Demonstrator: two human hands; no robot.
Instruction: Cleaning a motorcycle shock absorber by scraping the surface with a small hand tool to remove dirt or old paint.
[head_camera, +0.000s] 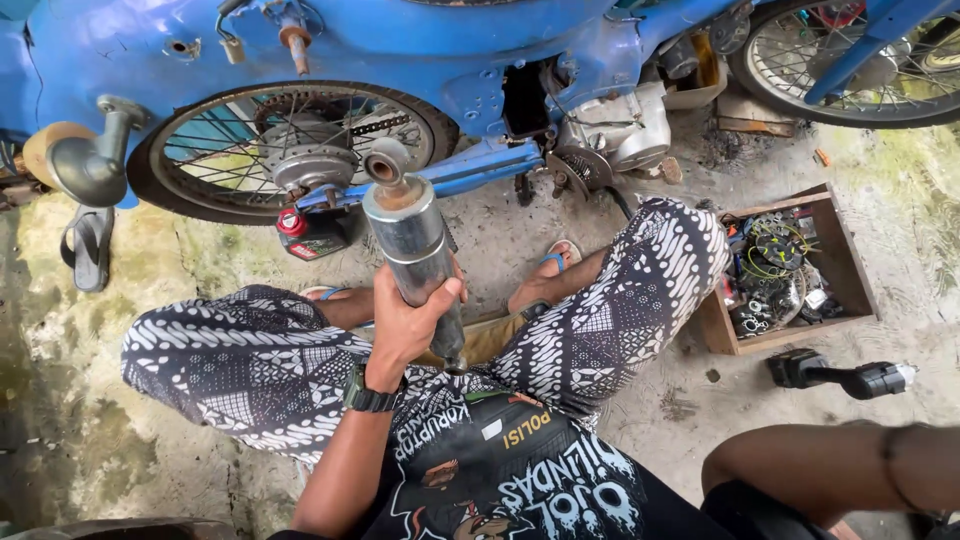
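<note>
Nearest the lens was my right forearm (850, 465), crossing the bottom right corner of the head view; the hand itself ran out of frame, so I couldn't tell what its fingers were doing.

Left hand (405, 320), w/ a dark wristwatch (368, 396), was wrapped round the lower half of a chrome shock absorber (412, 245). Fingers curled tight around the back of the tube, thumb (445, 292) pressed along the front, palm flat against the metal. Shock stood near upright over my lap, tilted slightly, its top eyelet (385, 165) pointing at the rear wheel (290, 150) of the blue motorbike (400, 45) lying on its side. Bottom end dropped between my patterned trousers (620, 300).

Step, as I judged it: shock was off the bike & being held up for a look. Next move prob. called for a second hand on the upper body, to compress or turn it.

Wooden box (855, 290) of small parts sat on the concrete by my right knee, a black power tool (845, 375) just below it, an oil bottle (310, 235) under the wheel.
</note>
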